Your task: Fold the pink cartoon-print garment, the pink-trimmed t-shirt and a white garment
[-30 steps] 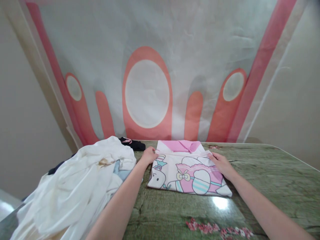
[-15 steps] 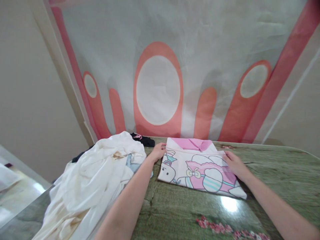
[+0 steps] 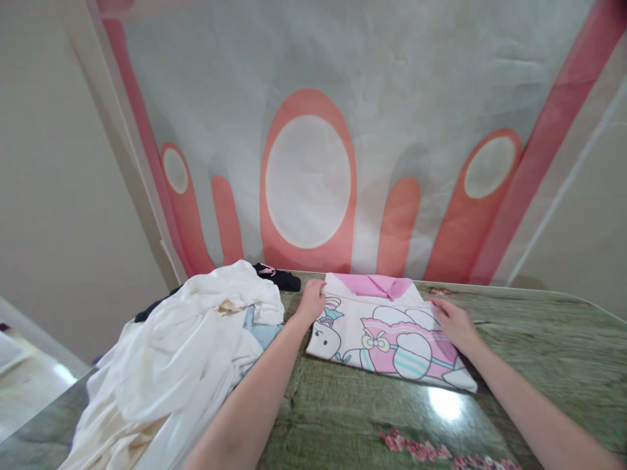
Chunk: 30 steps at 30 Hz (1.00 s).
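Observation:
On the table lies a folded white-and-pink shirt [image 3: 382, 346] printed with cartoon bunny figures. Its lower part is doubled up, with the fold's edge running across below a plain pink and white strip at the back. My left hand [image 3: 311, 301] grips the left end of that edge, fingers closed on the cloth. At the opposite end, my right hand [image 3: 453, 321] pinches the right end of the edge, with its fingertips on the fabric. The cloth between them lies fairly flat, and the fingers' undersides are hidden.
A heap of white clothes [image 3: 186, 352] covers the table's left side, with a light blue piece [image 3: 262, 329] at its right. Behind it sits a black garment [image 3: 284, 281]. The green wood-patterned table [image 3: 548, 365] meets a wall covering [image 3: 372, 78] with coral shapes.
The shirt's folded edge has settled down flatter and my right hand has moved slightly lower with it. My left hand stays at the left corner. The view has shifted a little.

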Tool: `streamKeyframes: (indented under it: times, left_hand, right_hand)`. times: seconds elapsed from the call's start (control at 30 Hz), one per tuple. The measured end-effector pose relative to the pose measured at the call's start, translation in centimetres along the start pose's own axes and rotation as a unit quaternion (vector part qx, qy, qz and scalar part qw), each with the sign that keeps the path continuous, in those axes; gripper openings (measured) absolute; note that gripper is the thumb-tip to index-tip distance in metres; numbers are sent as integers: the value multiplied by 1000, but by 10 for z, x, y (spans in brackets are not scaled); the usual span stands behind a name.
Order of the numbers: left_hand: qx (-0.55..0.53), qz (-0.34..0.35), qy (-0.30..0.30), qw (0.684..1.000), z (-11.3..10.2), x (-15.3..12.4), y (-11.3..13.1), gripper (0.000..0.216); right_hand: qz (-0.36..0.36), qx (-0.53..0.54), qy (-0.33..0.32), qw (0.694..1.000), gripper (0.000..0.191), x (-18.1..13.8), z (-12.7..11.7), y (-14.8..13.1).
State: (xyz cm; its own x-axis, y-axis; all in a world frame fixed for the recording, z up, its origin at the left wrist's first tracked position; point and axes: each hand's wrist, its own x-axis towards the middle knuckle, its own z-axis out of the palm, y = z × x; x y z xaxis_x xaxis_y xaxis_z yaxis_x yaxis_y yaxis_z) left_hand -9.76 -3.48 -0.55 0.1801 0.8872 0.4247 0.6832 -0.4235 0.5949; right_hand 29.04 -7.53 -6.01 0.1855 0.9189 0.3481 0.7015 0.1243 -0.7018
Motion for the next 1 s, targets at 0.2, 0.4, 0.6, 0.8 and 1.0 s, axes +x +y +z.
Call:
streamKeyframes:
  times: [0.2, 0.4, 0.6, 0.8, 1.0]
  left_hand:
    - [15, 84, -32, 996, -10, -4, 30, 36]
    - [132, 175, -304, 927, -16, -31, 72, 55]
    - [216, 146, -324, 910, -24, -63, 64, 62]
    - [239, 152, -294, 913, -23, -80, 76, 65]
    - [225, 119, -308, 917, -33, -119, 106, 67]
  right_hand:
    - [-8, -50, 5, 999, 43, -5, 3, -10]
    - [-146, -174, 71, 971, 45, -6, 1, -23]
    - [-155, -276, -86, 945, 57, -30, 1, -63]
    - [-123, -290, -204, 927, 70, -57, -4, -81]
    - [-129, -297, -215, 921, 67, -89, -28, -82]
